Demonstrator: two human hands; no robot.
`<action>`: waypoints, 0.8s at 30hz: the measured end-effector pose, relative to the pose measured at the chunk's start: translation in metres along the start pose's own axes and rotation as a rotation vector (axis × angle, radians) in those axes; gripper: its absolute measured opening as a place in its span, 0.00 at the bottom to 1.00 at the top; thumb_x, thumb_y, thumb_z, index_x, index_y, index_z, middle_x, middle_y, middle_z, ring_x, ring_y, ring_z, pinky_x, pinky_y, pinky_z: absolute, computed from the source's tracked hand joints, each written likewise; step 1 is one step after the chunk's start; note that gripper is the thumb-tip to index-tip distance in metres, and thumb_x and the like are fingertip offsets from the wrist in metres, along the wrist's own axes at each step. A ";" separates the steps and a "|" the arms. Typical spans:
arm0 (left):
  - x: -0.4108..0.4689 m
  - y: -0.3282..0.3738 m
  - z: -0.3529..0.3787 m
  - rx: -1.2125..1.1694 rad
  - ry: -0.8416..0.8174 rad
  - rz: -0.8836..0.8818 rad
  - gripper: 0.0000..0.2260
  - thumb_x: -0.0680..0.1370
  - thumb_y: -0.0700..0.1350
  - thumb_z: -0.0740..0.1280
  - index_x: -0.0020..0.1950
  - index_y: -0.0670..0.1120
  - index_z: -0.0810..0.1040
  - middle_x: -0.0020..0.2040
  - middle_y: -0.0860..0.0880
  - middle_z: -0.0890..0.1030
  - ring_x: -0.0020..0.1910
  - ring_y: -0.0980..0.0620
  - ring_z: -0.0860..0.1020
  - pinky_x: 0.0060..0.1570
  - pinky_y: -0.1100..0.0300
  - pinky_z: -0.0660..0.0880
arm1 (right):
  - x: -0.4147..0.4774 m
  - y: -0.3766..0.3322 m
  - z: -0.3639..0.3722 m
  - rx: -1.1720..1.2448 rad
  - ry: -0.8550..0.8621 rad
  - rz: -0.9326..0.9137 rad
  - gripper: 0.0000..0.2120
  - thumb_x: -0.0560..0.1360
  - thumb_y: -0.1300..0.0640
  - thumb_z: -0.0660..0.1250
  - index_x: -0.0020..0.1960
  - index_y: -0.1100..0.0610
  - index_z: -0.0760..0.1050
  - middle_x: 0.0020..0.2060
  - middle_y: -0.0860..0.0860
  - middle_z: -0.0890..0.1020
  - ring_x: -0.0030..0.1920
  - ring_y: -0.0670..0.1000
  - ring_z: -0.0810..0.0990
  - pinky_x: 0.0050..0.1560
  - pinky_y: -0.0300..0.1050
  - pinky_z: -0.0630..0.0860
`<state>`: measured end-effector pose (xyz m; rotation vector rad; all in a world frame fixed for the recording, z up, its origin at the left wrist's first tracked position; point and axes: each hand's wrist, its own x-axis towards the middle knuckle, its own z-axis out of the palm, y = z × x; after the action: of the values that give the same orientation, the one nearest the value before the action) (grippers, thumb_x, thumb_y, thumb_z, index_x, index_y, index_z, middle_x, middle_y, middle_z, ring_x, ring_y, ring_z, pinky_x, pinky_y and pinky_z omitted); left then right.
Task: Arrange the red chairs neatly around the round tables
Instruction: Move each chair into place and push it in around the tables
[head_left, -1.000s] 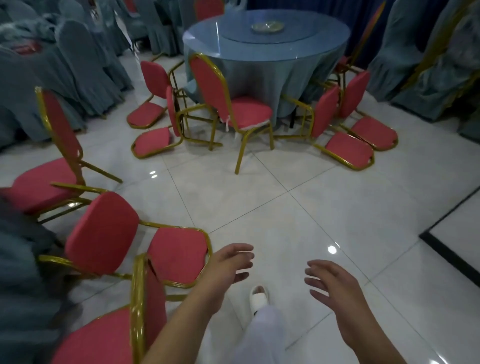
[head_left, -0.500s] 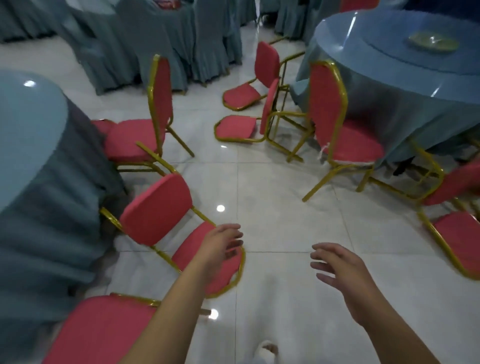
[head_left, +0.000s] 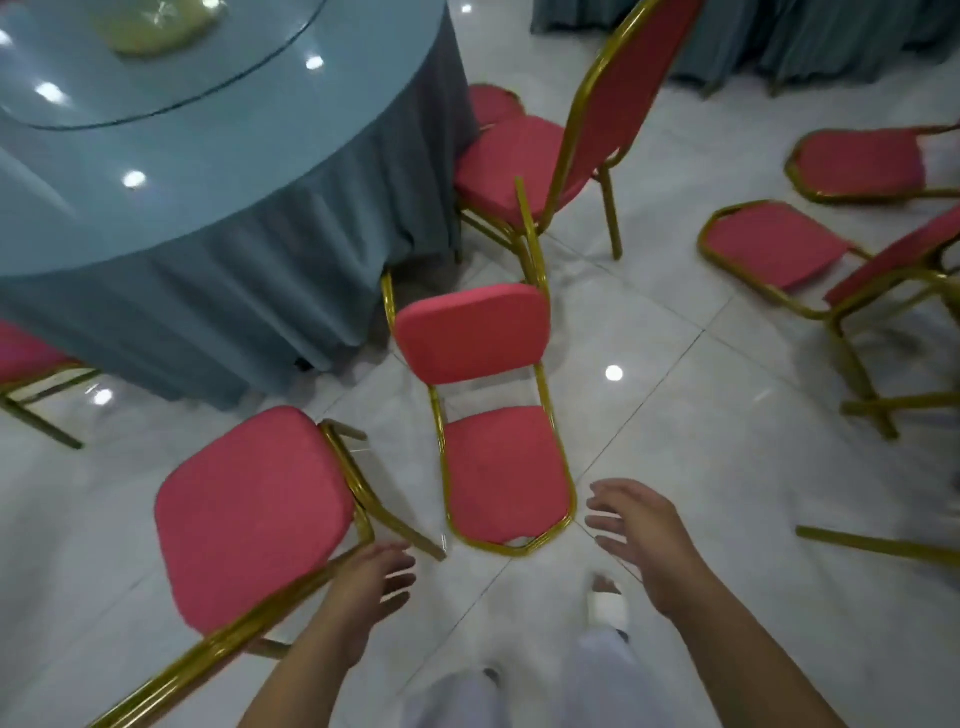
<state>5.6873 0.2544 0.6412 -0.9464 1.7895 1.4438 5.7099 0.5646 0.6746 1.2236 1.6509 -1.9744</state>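
Note:
A round table (head_left: 171, 171) with a grey-blue cloth fills the upper left. A red chair with a gold frame (head_left: 493, 405) lies tipped over on the floor just in front of me, its seat nearest my hands. Another red chair (head_left: 254, 514) stands at lower left. My left hand (head_left: 371, 577) hovers open beside that chair's gold frame, holding nothing. My right hand (head_left: 641, 535) is open, fingers spread, just right of the fallen chair's seat and not touching it. An upright red chair (head_left: 561, 156) stands at the table's edge.
Two more toppled red chairs (head_left: 779, 244) (head_left: 862, 163) lie at the right, and a loose gold leg (head_left: 878, 545) juts in from the right edge. Another red chair (head_left: 26, 353) shows at the left edge. Draped chairs (head_left: 779, 41) line the top right. White tiled floor (head_left: 701, 415).
My view has swung left toward the near table. The tipped chair now lies right in front of me, and both open hands have come closer to it.

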 end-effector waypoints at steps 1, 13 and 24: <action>0.006 -0.003 0.007 -0.006 0.025 -0.022 0.07 0.79 0.42 0.67 0.56 0.46 0.81 0.52 0.43 0.84 0.51 0.44 0.83 0.44 0.54 0.80 | 0.020 -0.005 -0.003 -0.032 -0.013 0.012 0.06 0.77 0.60 0.67 0.51 0.58 0.81 0.44 0.55 0.84 0.47 0.56 0.83 0.56 0.54 0.78; 0.288 -0.118 0.106 0.257 -0.075 -0.310 0.12 0.77 0.40 0.69 0.61 0.45 0.80 0.53 0.42 0.81 0.47 0.47 0.78 0.48 0.57 0.74 | 0.298 0.157 -0.049 -0.475 0.023 0.445 0.09 0.75 0.61 0.72 0.54 0.59 0.77 0.46 0.57 0.78 0.43 0.55 0.75 0.43 0.47 0.72; 0.611 -0.211 0.113 0.041 0.212 -0.321 0.45 0.66 0.61 0.75 0.79 0.54 0.58 0.64 0.46 0.72 0.60 0.42 0.72 0.59 0.42 0.72 | 0.608 0.309 0.007 -0.486 0.087 0.343 0.39 0.73 0.50 0.74 0.77 0.53 0.59 0.53 0.53 0.73 0.58 0.53 0.71 0.63 0.53 0.69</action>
<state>5.5446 0.2530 0.0002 -1.3373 1.7089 1.1370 5.5560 0.6399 0.0139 1.2988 1.6881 -1.2409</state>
